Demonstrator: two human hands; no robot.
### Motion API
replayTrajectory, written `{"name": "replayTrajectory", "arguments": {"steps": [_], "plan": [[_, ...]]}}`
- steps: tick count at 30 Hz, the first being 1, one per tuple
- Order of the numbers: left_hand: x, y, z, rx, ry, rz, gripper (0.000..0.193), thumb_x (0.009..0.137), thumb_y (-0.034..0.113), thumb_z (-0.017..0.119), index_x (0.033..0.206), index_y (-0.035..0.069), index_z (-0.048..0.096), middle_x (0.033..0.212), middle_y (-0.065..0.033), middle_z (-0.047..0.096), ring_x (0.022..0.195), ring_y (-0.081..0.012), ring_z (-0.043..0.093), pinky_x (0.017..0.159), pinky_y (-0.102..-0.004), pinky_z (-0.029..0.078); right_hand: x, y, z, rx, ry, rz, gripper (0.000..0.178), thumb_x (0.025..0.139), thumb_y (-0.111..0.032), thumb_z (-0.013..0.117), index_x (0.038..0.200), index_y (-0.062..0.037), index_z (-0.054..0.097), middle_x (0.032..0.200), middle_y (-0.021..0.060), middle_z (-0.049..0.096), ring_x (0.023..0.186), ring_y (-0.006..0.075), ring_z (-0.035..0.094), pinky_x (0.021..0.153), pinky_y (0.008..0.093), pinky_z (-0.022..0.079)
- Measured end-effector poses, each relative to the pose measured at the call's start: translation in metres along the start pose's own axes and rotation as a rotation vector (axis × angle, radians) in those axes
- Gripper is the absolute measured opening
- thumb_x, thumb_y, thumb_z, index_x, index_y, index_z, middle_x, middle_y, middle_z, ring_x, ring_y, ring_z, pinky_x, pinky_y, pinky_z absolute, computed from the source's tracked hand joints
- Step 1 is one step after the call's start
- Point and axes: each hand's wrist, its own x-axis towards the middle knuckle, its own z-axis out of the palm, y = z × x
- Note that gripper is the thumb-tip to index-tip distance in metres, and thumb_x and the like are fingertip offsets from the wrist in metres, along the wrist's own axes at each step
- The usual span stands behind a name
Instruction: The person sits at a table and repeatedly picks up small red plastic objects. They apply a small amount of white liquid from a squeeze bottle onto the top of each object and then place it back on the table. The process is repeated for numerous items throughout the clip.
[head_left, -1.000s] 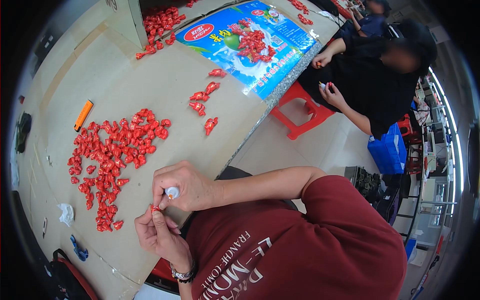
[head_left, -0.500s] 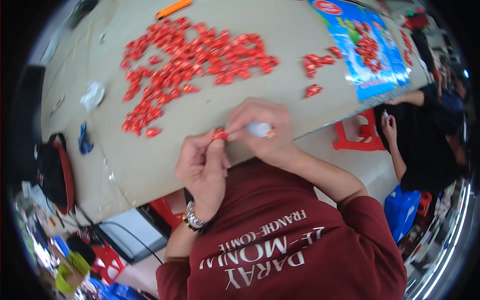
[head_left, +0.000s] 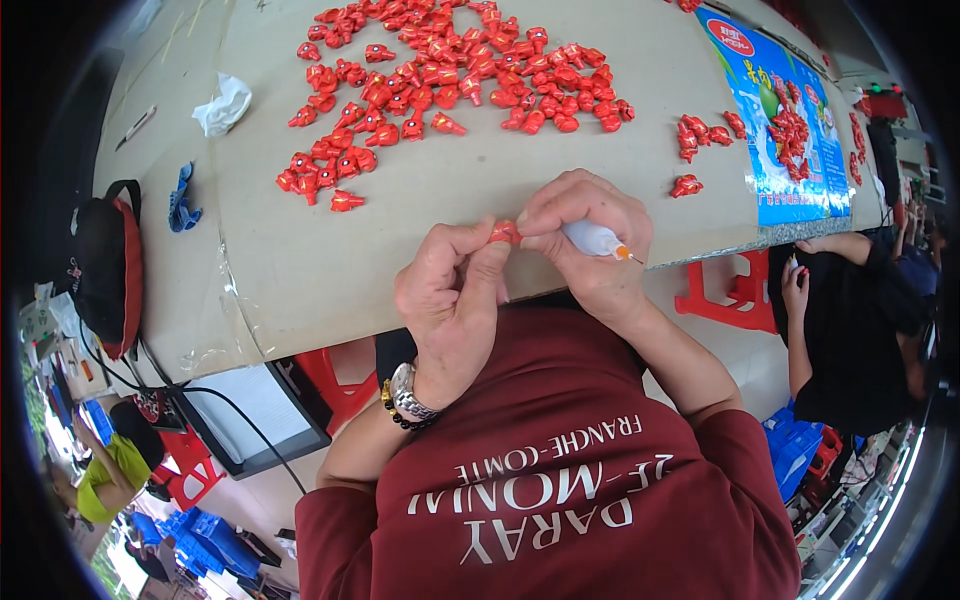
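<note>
Between the thumb and fingers of my left hand [head_left: 450, 290] is a small red plastic figure part [head_left: 503, 232]. My right hand [head_left: 600, 225] meets it from the other side, its thumb and forefinger pinched at the part's right end. Tucked in the same right hand is a white squeeze bottle [head_left: 592, 239] with an orange nozzle and thin needle tip, pointing right, away from the part. Beyond my hands, a large loose heap of similar red parts [head_left: 430, 85] with yellow and dark marks covers the table [head_left: 420, 180].
A small group of red parts [head_left: 690, 135] lies at right, beside a blue printed sheet [head_left: 775, 120] bearing more. At left are crumpled white plastic [head_left: 223, 105], a blue strip [head_left: 182, 200], a knife [head_left: 136, 127] and a black-red bag [head_left: 105, 270]. A co-worker in black [head_left: 850, 320] stands right.
The view has shifted, so the heap sits higher and farther right in the picture. My hands stay together at the red part, and the bottle has turned with its tip showing more clearly.
</note>
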Motion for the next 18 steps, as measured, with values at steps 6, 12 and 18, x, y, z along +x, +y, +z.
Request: {"name": "replayTrajectory", "arguments": {"steps": [6,12,18], "plan": [[0.001,0.002,-0.002,-0.011,-0.037,-0.024,0.009,0.091,0.002,0.055,0.099,-0.003,0.054,0.071,-0.0026,0.056,0.051,-0.0042,0.049,0.042,-0.0170,0.036,0.002,-0.002,0.003,0.029,0.045,0.003,0.017,0.065,0.008,0.072,0.075,-0.0027,0.063,0.077,0.0082,0.063,0.070,0.0174,0.062,0.060,0.0273,0.049],[0.005,0.012,-0.005,-0.105,-0.093,-0.121,0.012,0.092,0.006,0.054,0.101,-0.002,0.053,0.075,-0.0042,0.058,0.054,-0.0057,0.051,0.044,-0.0175,0.039,-0.001,-0.001,0.004,0.115,0.097,0.008,0.016,0.068,0.009,0.071,0.077,-0.0025,0.063,0.083,0.0095,0.063,0.072,0.0164,0.061,0.062,0.0267,0.050],[0.004,0.013,-0.007,-0.154,-0.084,-0.164,0.011,0.093,0.007,0.052,0.101,-0.001,0.053,0.075,-0.0048,0.058,0.054,-0.0065,0.053,0.044,-0.0186,0.042,-0.002,-0.004,0.003,0.056,0.065,-0.026,0.017,0.069,0.008,0.071,0.079,-0.0025,0.063,0.084,0.0094,0.063,0.075,0.0163,0.062,0.064,0.0272,0.051]]}}
